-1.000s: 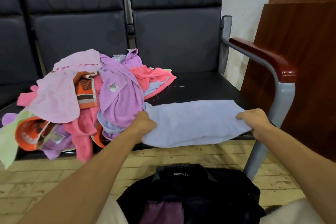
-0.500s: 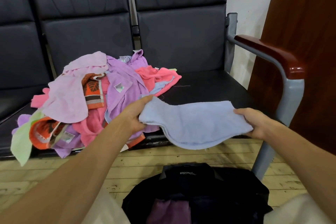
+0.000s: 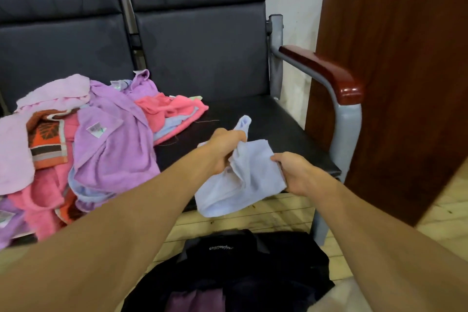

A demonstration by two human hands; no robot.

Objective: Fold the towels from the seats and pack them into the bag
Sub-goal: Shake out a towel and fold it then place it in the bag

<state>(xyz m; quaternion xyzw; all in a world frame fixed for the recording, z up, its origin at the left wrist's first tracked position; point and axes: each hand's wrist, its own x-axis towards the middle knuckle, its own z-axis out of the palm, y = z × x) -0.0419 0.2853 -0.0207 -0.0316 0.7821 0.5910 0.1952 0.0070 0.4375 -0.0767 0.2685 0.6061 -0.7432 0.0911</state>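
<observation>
A light blue towel (image 3: 243, 180) hangs doubled over in the air above the front edge of the right seat (image 3: 273, 129). My left hand (image 3: 224, 151) grips its upper left end, and a corner sticks up past the knuckles. My right hand (image 3: 291, 172) pinches the towel's right edge. The two hands are close together. A heap of towels (image 3: 96, 144) in purple, pink, light pink and orange pattern covers the left seat. Below me on the floor stands the open black bag (image 3: 253, 271) with a purple towel (image 3: 197, 300) inside.
A grey metal armrest (image 3: 347, 134) with a red-brown wooden top stands right of the seat. A brown wooden board (image 3: 405, 83) leans against the wall behind it. The floor (image 3: 266, 213) is pale wood planks. Black seat backs rise behind the towels.
My hands have come together from far apart, folding the blue towel in half. The towel has lifted off the seat and now hangs between them.
</observation>
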